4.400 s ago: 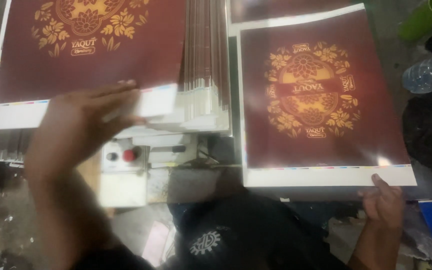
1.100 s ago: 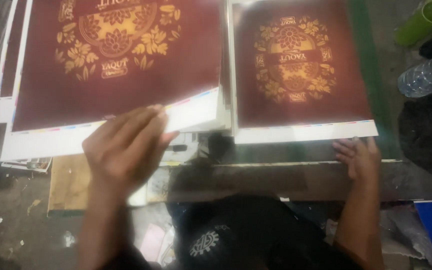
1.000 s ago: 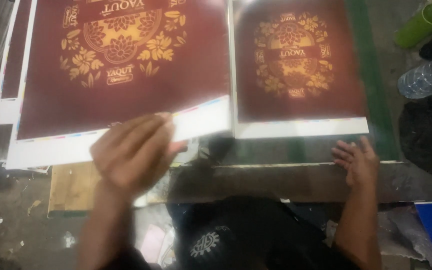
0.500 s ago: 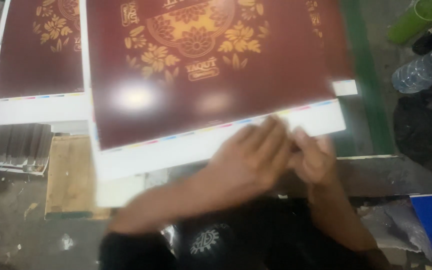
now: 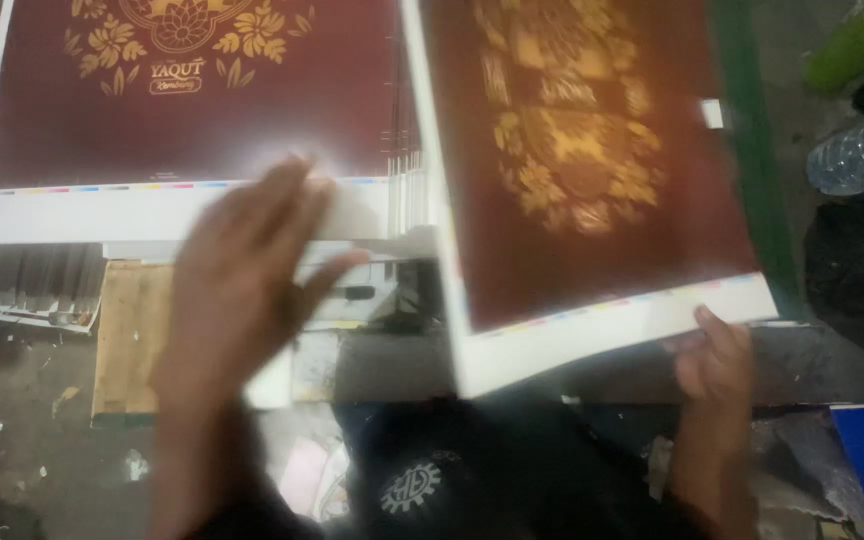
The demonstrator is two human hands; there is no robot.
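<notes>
The maroon printed sheet (image 5: 592,170) is pinched at its near white edge by the right hand (image 5: 717,360), running away from the fingers; the left hand (image 5: 237,285) is spread open over the left stack (image 5: 182,110).

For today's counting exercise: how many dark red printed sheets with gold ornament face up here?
2: one dark red sheet tops the left stack; another sheet, tilted, is held by the right hand. Sheets beneath are hidden.
</notes>
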